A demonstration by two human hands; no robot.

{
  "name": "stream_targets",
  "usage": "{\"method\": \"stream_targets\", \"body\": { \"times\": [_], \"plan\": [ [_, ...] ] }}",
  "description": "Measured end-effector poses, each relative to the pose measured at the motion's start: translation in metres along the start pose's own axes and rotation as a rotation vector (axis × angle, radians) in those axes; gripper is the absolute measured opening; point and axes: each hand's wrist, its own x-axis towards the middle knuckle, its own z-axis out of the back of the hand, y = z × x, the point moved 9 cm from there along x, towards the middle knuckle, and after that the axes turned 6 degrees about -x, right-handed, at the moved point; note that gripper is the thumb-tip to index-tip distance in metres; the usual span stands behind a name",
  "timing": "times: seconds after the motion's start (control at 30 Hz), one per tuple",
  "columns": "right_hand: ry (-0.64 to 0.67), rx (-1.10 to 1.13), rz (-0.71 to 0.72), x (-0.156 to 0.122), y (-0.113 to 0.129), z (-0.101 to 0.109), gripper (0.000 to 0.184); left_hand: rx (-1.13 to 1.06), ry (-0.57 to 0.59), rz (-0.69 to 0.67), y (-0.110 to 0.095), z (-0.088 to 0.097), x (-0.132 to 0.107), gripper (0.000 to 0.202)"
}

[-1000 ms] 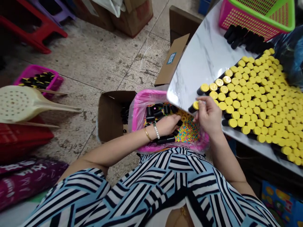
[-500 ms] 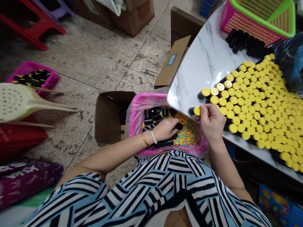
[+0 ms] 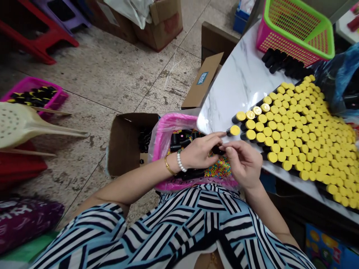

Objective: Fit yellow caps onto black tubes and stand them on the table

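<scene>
My left hand (image 3: pixel 200 152), with a pearl bracelet and a gold bangle at the wrist, is closed around a small black tube (image 3: pixel 217 150) above a pink tub (image 3: pixel 161 130). My right hand (image 3: pixel 244 163) meets it there, thumb and fingers pinched at the tube's near end; the fingers partly hide it. Inside the plastic-lined tub lie more black tubes and many small coloured candy balls (image 3: pixel 217 170). One yellow-capped black tube (image 3: pixel 234 130) stands at the table edge just beyond my fingertips. Rows of similar yellow-capped tubes (image 3: pixel 294 130) stand to the right.
The white marbled table (image 3: pixel 224 89) has a rounded corner beside the tub. A pink-green basket (image 3: pixel 294 33) and a row of black tubes (image 3: pixel 283 61) are at its back. Open cardboard boxes (image 3: pixel 123 145) flank the tub. A cream perforated stool (image 3: pixel 25 123) stands left.
My right hand has let go of the yellow-capped tube, which now stands on the table, and has moved left and down to the black tube in my left hand.
</scene>
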Motion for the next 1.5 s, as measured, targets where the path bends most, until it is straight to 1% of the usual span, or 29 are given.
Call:
{"method": "stream_targets", "body": {
  "times": [0.1, 0.17, 0.23, 0.3, 0.37, 0.47, 0.53, 0.6, 0.67, 0.73, 0.8, 0.87, 0.93, 0.97, 1.07, 1.2, 1.3, 1.33, 1.4, 1.47, 1.5],
  "plan": [
    [0.133, 0.151, 0.091, 0.017, 0.009, -0.016, 0.022, -0.045, 0.074, -0.044, 0.003, -0.015, -0.005, 0.047],
    [0.220, 0.189, 0.111, 0.031, 0.003, -0.029, 0.031, -0.073, 0.079, -0.076, 0.002, -0.020, -0.013, 0.040],
    [0.271, 0.159, 0.100, 0.043, -0.011, -0.039, 0.036, -0.074, 0.076, -0.091, 0.003, -0.022, -0.025, 0.033],
    [0.256, 0.093, 0.075, 0.051, -0.026, -0.042, 0.037, -0.040, 0.110, -0.061, 0.009, -0.024, -0.037, 0.027],
    [0.184, 0.026, 0.069, 0.051, -0.036, -0.038, 0.035, 0.034, 0.157, 0.041, 0.025, -0.027, -0.049, 0.026],
    [0.056, -0.054, 0.085, 0.033, -0.035, -0.025, 0.030, 0.217, 0.177, 0.259, 0.059, -0.026, -0.064, 0.028],
    [0.038, -0.097, 0.078, 0.012, -0.035, -0.025, 0.026, 0.325, 0.189, 0.340, 0.073, -0.026, -0.070, 0.031],
    [0.122, -0.178, 0.039, -0.011, -0.043, -0.037, 0.026, 0.375, 0.216, 0.353, 0.078, -0.031, -0.070, 0.033],
    [0.286, -0.366, -0.048, -0.030, -0.063, -0.060, 0.030, 0.390, 0.255, 0.351, 0.079, -0.038, -0.069, 0.031],
    [0.480, -0.620, -0.158, -0.045, -0.091, -0.083, 0.035, 0.403, 0.283, 0.358, 0.080, -0.042, -0.068, 0.029],
    [0.640, -0.805, -0.220, -0.055, -0.112, -0.099, 0.040, 0.428, 0.278, 0.362, 0.079, -0.043, -0.068, 0.028],
    [0.713, -0.860, -0.218, -0.058, -0.121, -0.107, 0.038, 0.491, 0.252, 0.347, 0.075, -0.041, -0.066, 0.027],
    [0.694, -0.854, -0.222, -0.057, -0.124, -0.107, 0.036, 0.583, 0.255, 0.289, 0.067, -0.044, -0.062, 0.021],
    [0.667, -0.846, -0.238, -0.057, -0.127, -0.105, 0.037, 0.628, 0.274, 0.244, 0.062, -0.048, -0.060, 0.019],
    [0.579, -0.802, -0.291, -0.054, -0.136, -0.101, 0.046, 0.693, 0.351, 0.115, 0.047, -0.068, -0.050, 0.023],
    [0.482, -0.732, -0.301, -0.051, -0.146, -0.098, 0.041, 0.639, 0.428, 0.053, 0.039, -0.096, -0.039, 0.025],
    [0.424, -0.701, -0.328, -0.055, -0.149, -0.084, 0.041, 0.584, 0.479, 0.023, 0.038, -0.110, -0.040, 0.025],
    [0.389, -0.668, -0.335, -0.058, -0.147, -0.076, 0.039, 0.565, 0.486, 0.037, 0.040, -0.111, -0.041, 0.025],
    [0.282, -0.542, -0.336, -0.066, -0.138, -0.055, 0.033, 0.494, 0.478, 0.118, 0.048, -0.105, -0.045, 0.021],
    [0.178, -0.349, -0.339, -0.076, -0.127, -0.035, 0.027, 0.341, 0.449, 0.217, 0.056, -0.094, -0.049, 0.019],
    [0.143, -0.238, -0.354, -0.082, -0.124, -0.027, 0.026, 0.246, 0.433, 0.254, 0.059, -0.088, -0.050, 0.022]
  ]
}}
